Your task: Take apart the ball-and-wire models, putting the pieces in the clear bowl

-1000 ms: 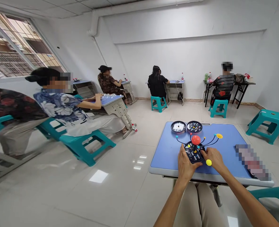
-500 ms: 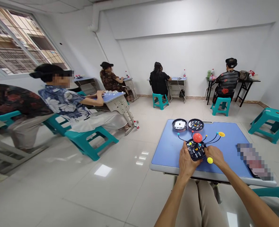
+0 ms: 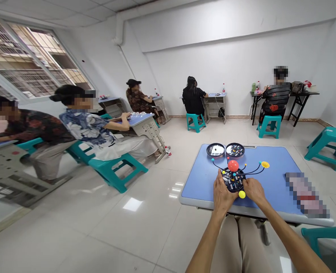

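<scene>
Two bare hands are on our planet model [image 3: 234,183], which is over our blue table [image 3: 198,185], a little left of its centre; we cannot tell whether it rests on the top. Our left hand [image 3: 222,195] is wrapped round the left and near sides of the model's round dark base, fingers along the left edge and thumb towards the near rim, so we have it gripped there. Our right hand [image 3: 254,190] is at the base's right rim with its fingers curled close together; the fingertips are hidden, and we cannot tell whether they pinch anything. Above the base we see a large red ball [image 3: 233,165], with thin black arms spreading around it to smaller coloured balls. To the right, the arms reach a yellow-orange piece [image 3: 265,164]; to the left, one ends in a blue ball [image 3: 212,159]. A bright yellow ball [image 3: 242,194] shows between our hands, on the near side. At the table's far edge, we have a pale-topped round piece [image 3: 219,151] on the left, just beside a dark patterned one [image 3: 235,150]. A blurred-out flat item [image 3: 307,195] lies on the right.
</scene>
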Available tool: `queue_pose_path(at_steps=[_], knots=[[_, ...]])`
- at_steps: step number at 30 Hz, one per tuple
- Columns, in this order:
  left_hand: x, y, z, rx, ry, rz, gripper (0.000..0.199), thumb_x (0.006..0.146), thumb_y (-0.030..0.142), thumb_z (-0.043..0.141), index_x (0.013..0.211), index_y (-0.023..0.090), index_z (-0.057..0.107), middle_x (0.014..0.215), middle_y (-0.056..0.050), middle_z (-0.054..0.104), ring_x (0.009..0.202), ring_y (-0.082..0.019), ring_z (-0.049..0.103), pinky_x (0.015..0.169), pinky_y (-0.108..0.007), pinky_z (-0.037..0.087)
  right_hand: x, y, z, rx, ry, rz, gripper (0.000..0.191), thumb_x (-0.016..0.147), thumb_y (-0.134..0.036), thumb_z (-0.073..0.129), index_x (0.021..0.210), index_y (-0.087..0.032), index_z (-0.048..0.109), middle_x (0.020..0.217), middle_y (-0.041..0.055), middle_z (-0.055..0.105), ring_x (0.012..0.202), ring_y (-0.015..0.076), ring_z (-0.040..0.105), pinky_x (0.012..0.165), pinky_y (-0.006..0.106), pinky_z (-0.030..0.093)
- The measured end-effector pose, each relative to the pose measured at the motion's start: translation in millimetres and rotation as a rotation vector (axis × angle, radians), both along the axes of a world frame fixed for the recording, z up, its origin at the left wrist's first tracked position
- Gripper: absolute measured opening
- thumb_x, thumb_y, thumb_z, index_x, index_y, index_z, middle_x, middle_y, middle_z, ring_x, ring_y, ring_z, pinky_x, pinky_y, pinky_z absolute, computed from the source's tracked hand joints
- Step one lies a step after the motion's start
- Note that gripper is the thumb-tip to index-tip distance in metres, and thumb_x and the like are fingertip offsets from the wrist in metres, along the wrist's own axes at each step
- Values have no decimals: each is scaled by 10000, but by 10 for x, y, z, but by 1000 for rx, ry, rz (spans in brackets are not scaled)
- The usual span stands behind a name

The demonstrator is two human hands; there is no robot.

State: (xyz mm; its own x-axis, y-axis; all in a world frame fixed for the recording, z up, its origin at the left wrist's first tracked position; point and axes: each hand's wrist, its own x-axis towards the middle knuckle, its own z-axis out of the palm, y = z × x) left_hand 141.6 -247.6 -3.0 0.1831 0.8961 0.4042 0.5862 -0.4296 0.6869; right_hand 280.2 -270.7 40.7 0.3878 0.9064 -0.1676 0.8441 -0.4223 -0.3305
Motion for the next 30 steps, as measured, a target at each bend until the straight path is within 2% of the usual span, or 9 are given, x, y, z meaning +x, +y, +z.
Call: queue_pose_path(at_steps=[6,10,13,18,22,25,28,29,30], knots=[[-23,-4,-8,25,29,1,1064,642,265,750,1513,137,152,1484,-203,419,1368,-332,421,1118,-496,364,-1,-14,59,41,38,-19,433,928,-234,323,804,-150,729,868,160,733,765,208,657,587,276,319],[-32,-26,33,-80,7,25,996,690,285,723,1513,143,180,1410,-180,511,1316,-316,476,1100,-465,379,92,22,166,101,57,-19,437,932,-243,315,747,-163,703,841,143,730,747,205,640,584,283,306],[-22,-30,63,-143,-11,31,989,673,310,736,1502,142,224,1408,-183,509,1332,-327,457,1114,-454,356,180,59,205,113,72,-16,411,929,-246,333,753,-164,695,857,140,728,769,209,643,586,280,307],[-30,21,-5,-187,-56,15,1096,566,319,789,1498,159,234,1497,-190,409,1410,-353,358,1139,-464,339,215,113,113,102,80,-7,392,923,-222,361,733,-152,697,827,144,724,770,210,653,598,274,318],[-45,70,-76,-191,-67,-11,1058,542,307,793,1471,173,304,1525,-171,380,1432,-356,323,1167,-475,307,140,181,-19,107,89,1,389,930,-212,367,708,-153,682,794,129,719,750,200,649,602,274,315],[-35,88,-59,-160,-65,-19,1079,531,362,830,1464,189,316,1518,-160,391,1431,-357,322,1172,-497,293,150,105,-49,104,95,30,394,957,-270,387,685,-173,655,774,100,712,730,187,635,597,271,309],[-29,112,-27,-118,-88,-33,1079,562,440,835,1475,215,306,1506,-145,413,1422,-351,337,1162,-515,304,439,-136,92,50,24,131,377,939,-407,483,664,-193,628,693,63,676,657,182,600,570,271,304],[-33,122,-25,-110,-99,-40,1077,573,454,830,1482,228,297,1503,-136,420,1420,-350,340,1156,-524,310,614,-222,180,46,-27,140,371,925,-444,507,675,-199,630,672,51,661,636,180,587,567,270,309],[-39,132,-28,-105,-112,-42,1075,587,459,824,1491,240,285,1505,-127,421,1419,-351,341,1151,-532,317,819,-293,278,79,-80,93,351,919,-462,511,717,-209,648,704,47,665,641,177,586,574,266,323]])
